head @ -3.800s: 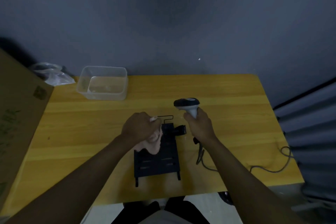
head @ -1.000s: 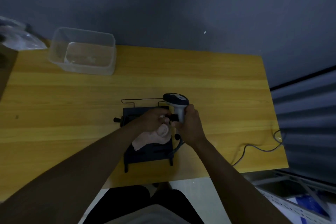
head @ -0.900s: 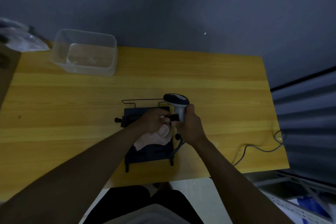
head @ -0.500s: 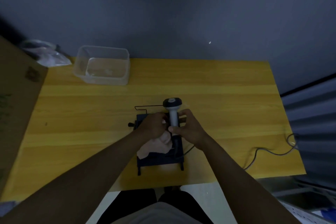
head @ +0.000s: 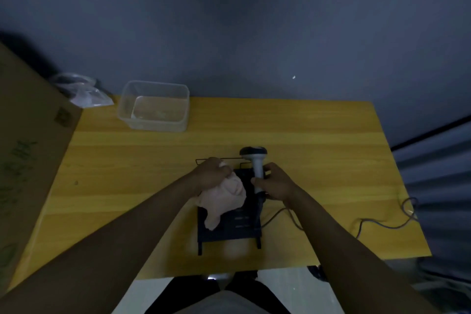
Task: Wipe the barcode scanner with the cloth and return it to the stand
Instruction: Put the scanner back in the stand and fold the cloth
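The barcode scanner (head: 255, 162) has a grey handle and a dark head that points away from me. My right hand (head: 276, 182) grips its handle, holding it upright over the right side of the black stand (head: 230, 227). My left hand (head: 212, 175) is closed on a pale pink cloth (head: 222, 199), which hangs down over the stand's left half, a short gap left of the scanner handle. The scanner's grey cable (head: 379, 223) trails right across the yellow table (head: 132, 173).
A clear plastic tub (head: 155, 106) stands at the table's back left, with a crumpled plastic bag (head: 84, 92) behind it. A large cardboard box (head: 28, 150) lines the left edge. A corrugated metal wall (head: 438, 176) runs along the right. My knees show below the front edge.
My left hand with the cloth has moved left, off the scanner handle, so a gap has opened between the hands. The right hand still holds the scanner upright over the stand.
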